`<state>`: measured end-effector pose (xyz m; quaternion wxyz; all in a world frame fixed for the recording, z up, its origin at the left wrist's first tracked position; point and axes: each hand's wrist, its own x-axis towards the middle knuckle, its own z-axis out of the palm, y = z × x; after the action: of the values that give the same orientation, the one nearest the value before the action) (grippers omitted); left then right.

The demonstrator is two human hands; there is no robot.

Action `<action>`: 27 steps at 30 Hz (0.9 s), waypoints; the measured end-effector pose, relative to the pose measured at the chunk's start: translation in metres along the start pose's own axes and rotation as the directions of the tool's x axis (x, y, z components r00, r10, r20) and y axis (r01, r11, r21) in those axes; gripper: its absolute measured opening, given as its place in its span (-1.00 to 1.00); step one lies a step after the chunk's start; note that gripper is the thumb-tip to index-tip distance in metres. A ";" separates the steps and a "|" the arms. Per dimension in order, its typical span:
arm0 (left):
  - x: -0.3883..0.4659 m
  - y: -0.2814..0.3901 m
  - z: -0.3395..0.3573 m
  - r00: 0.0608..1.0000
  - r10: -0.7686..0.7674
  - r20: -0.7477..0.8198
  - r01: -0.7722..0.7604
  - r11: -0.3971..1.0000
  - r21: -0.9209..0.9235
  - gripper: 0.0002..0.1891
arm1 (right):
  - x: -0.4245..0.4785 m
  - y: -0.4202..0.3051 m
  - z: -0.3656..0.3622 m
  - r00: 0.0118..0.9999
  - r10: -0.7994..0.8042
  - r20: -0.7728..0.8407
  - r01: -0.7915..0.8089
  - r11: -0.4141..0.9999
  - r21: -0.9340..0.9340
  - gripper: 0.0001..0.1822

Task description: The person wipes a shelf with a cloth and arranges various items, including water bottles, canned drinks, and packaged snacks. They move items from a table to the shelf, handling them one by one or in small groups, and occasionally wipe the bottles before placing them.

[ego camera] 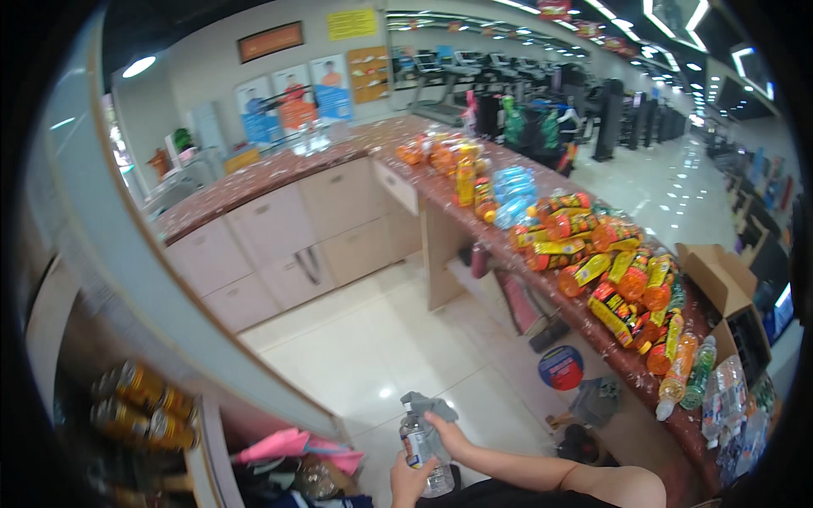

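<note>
My left hand (408,481) is closed around the lower part of a clear plastic bottle (438,481) with a wrapped label and a white cap. It stands nearly upright above the tiled floor, low in the view. In my right hand (447,436) is a grey cloth (434,406), pressed against the bottle's upper side near the cap. Part of the cloth hangs behind the bottle, so its full extent is hidden.
Along the red stone counter (591,336) lie several orange drink bottles (575,273), blue-tinted bottles (514,190) and clear bottles (724,390). An opened cardboard box (718,273) stands at its right. Canned drinks (143,406) sit on a shelf at lower left, near a pink item (279,444).
</note>
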<state>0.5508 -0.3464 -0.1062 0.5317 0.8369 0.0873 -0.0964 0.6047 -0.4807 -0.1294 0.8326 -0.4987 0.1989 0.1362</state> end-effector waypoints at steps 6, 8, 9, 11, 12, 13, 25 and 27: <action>0.112 0.047 0.013 0.972 0.189 0.142 -0.189 0.982 -0.011 -0.49 | 0.025 -0.034 0.004 0.956 -0.208 -0.206 0.208 0.978 -0.020 -0.43; 0.137 0.068 0.022 0.941 0.252 0.227 -0.277 0.957 0.083 -0.51 | 0.018 -0.053 0.006 0.938 -0.168 -0.304 0.191 0.980 0.048 -0.44; 0.146 0.080 0.028 0.915 0.289 0.280 -0.334 0.934 0.126 -0.52 | 0.015 -0.060 0.005 0.922 -0.151 -0.356 0.195 0.977 0.090 -0.44; 0.161 0.104 0.048 0.839 0.341 0.424 -0.432 0.891 0.140 -0.52 | 0.012 -0.057 -0.010 0.857 -0.204 -0.473 0.320 0.930 0.178 -0.43; 0.160 0.112 0.061 0.789 0.360 0.497 -0.481 0.866 0.136 -0.53 | 0.015 -0.047 -0.023 0.809 -0.251 -0.532 0.412 0.887 0.209 -0.43; 0.157 0.118 0.073 0.722 0.364 0.588 -0.501 0.862 0.081 -0.53 | 0.011 -0.039 -0.032 0.754 -0.294 -0.588 0.501 0.836 0.225 -0.43; 0.056 0.149 0.149 -0.088 0.379 0.921 0.048 0.925 -0.376 -0.51 | -0.143 -0.070 -0.065 0.372 -0.366 -0.853 0.838 0.528 0.139 -0.62; 0.040 0.151 0.150 0.025 0.437 0.899 -0.132 0.893 -0.430 -0.53 | -0.144 -0.055 -0.065 0.360 -0.367 -0.858 0.840 0.528 0.127 -0.62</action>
<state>0.6169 -0.5441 -0.0465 0.5488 0.4841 -0.4512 -0.5108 0.4880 -0.5679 -0.0464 0.7589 -0.2782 0.3389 -0.4814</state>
